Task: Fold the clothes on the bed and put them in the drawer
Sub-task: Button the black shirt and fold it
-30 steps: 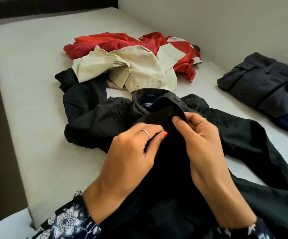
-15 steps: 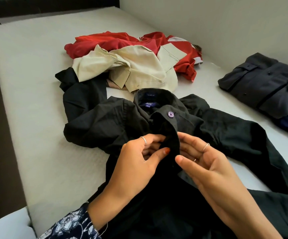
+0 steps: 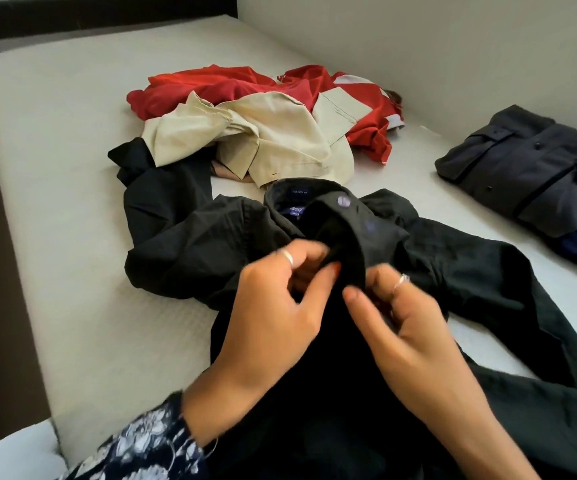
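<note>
On white bed (image 3: 72, 237), crumpled black shirt (image 3: 193, 244), purple buttons, hands pinching placket.

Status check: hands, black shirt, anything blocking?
Left hand and right hand both pinch the black shirt at its front placket. Shirt unfolded on the bed. Beige garment lies just beyond the collar.

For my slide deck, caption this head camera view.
Both hands, left hand and right hand, pinch the black cotton button-up shirt on the white bed.

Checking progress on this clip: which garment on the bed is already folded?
The grey shirt by the wall, a neat buttoned rectangle; the black, beige and red ones lie crumpled.
</note>
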Demonstrator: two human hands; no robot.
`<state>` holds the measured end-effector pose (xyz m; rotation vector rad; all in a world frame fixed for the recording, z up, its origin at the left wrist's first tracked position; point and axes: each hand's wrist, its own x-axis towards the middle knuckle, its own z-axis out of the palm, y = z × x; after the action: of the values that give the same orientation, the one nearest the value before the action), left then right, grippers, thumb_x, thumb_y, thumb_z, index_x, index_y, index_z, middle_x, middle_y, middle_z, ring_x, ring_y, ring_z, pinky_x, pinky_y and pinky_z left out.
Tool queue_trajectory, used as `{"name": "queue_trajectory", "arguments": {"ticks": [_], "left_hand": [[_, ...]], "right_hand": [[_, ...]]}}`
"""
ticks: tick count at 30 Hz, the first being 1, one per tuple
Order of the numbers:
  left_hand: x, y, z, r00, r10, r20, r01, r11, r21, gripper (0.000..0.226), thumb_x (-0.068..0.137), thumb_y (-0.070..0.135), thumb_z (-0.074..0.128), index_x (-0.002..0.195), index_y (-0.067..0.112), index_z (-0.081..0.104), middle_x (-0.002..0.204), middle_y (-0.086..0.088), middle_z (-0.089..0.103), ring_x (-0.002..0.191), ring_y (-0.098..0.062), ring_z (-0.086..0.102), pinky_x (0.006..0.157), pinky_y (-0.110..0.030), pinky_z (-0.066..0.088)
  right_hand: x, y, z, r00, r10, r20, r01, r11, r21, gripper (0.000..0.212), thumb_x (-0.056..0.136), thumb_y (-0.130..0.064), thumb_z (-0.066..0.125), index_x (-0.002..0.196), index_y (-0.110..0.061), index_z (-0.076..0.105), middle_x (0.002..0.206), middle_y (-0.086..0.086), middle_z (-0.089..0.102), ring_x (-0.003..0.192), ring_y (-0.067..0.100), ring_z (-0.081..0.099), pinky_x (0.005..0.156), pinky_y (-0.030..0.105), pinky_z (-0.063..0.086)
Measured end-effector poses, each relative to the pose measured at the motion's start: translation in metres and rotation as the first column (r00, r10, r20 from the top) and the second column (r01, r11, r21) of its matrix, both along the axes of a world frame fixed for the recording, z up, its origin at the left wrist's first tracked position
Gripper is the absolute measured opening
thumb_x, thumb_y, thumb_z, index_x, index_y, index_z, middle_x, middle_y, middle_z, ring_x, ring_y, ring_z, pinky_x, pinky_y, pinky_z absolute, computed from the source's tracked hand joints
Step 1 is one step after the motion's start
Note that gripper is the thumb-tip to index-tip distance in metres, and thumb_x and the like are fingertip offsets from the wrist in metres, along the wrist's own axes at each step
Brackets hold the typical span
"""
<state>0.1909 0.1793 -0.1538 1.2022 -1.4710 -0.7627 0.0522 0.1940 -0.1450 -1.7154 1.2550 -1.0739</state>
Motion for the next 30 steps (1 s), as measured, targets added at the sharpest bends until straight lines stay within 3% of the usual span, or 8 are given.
{"name": "queue_trajectory", "arguments": {"ticks": [5,8,11,13,16,20,23,30], "left_hand": [[-0.002,-0.042,0.06,0.985,0.169,0.016,-0.161,0.958,-0.239,0.019,0.088,0.017,0.059,0.099,0.006,0.069,0.088,0.001,0.072,0.079,-0.007,0.068,0.076,-0.028,0.055],[-0.009,-0.066,0.097,0.973,0.182,0.141,-0.136,0.948,-0.287,0.016,0.088,0.018,0.059,0.096,0.01,0.07,0.083,0.005,0.07,0.077,-0.006,0.067,0.075,-0.023,0.054],[-0.025,-0.076,0.099,0.992,0.062,0.107,-0.05,0.993,-0.106,0.02,0.093,0.023,0.057,0.083,0.009,0.068,0.071,0.001,0.065,0.067,-0.01,0.061,0.069,-0.024,0.051],[-0.035,-0.065,0.086,0.967,-0.081,-0.242,0.122,0.98,0.157,0.022,0.097,0.02,0.052,0.082,0.01,0.063,0.076,-0.012,0.065,0.071,-0.018,0.064,0.074,-0.032,0.055],[-0.052,-0.032,0.057,0.744,-0.139,-0.653,0.43,0.848,0.31,0.025,0.095,-0.004,0.045,0.097,0.009,0.066,0.088,-0.003,0.071,0.079,-0.008,0.067,0.08,-0.018,0.053],[-0.082,-0.002,0.021,0.777,-0.043,-0.628,0.334,0.874,0.354,0.027,0.088,-0.008,0.058,0.105,0.011,0.067,0.104,-0.007,0.072,0.095,-0.011,0.067,0.092,-0.024,0.052],[-0.099,0.016,0.01,0.858,0.102,-0.503,0.142,0.894,0.424,0.017,0.086,-0.001,0.065,0.098,0.011,0.063,0.091,-0.002,0.067,0.077,-0.002,0.064,0.077,-0.016,0.052],[-0.117,0.043,0.007,0.722,0.219,-0.657,0.236,0.814,0.531,0.012,0.091,0.011,0.062,0.099,0.005,0.069,0.09,-0.009,0.074,0.087,-0.018,0.071,0.079,-0.028,0.055]], "right_hand": [[0.023,-0.053,0.056,0.995,0.026,0.096,-0.005,0.977,-0.215,0.028,0.091,-0.02,0.048,0.097,0.006,0.054,0.09,0.026,0.061,0.079,0.036,0.056,0.072,0.052,0.046],[0.016,-0.074,0.084,0.981,0.009,0.195,0.026,0.984,-0.174,0.023,0.092,-0.019,0.048,0.092,0.004,0.052,0.084,0.024,0.06,0.072,0.025,0.052,0.068,0.046,0.045],[-0.008,-0.078,0.09,0.95,-0.029,0.311,0.03,1.0,0.002,0.017,0.099,-0.01,0.048,0.085,-0.013,0.057,0.076,0.004,0.065,0.072,0.013,0.061,0.068,0.029,0.05],[-0.027,-0.071,0.077,0.95,-0.078,0.302,0.054,0.995,0.086,0.019,0.099,-0.01,0.05,0.083,-0.014,0.06,0.079,0.006,0.067,0.076,0.019,0.063,0.073,0.035,0.051],[-0.049,-0.048,0.048,0.939,-0.142,0.315,0.08,0.976,0.203,0.021,0.097,-0.012,0.052,0.081,-0.013,0.064,0.075,0.004,0.069,0.071,0.014,0.064,0.065,0.026,0.051],[-0.071,-0.013,0.024,0.918,-0.203,0.34,0.087,0.941,0.327,0.016,0.095,-0.012,0.055,0.096,-0.007,0.07,0.089,0.013,0.074,0.087,0.025,0.071,0.08,0.035,0.055],[-0.08,0.003,0.016,0.907,-0.245,0.342,0.102,0.917,0.385,0.016,0.094,-0.015,0.058,0.092,-0.011,0.073,0.091,0.018,0.073,0.091,0.034,0.069,0.085,0.046,0.051],[-0.087,0.025,0.015,0.879,-0.288,0.38,0.102,0.892,0.44,0.014,0.092,-0.013,0.061,0.089,-0.009,0.073,0.087,0.015,0.074,0.085,0.028,0.071,0.078,0.037,0.052]]}}
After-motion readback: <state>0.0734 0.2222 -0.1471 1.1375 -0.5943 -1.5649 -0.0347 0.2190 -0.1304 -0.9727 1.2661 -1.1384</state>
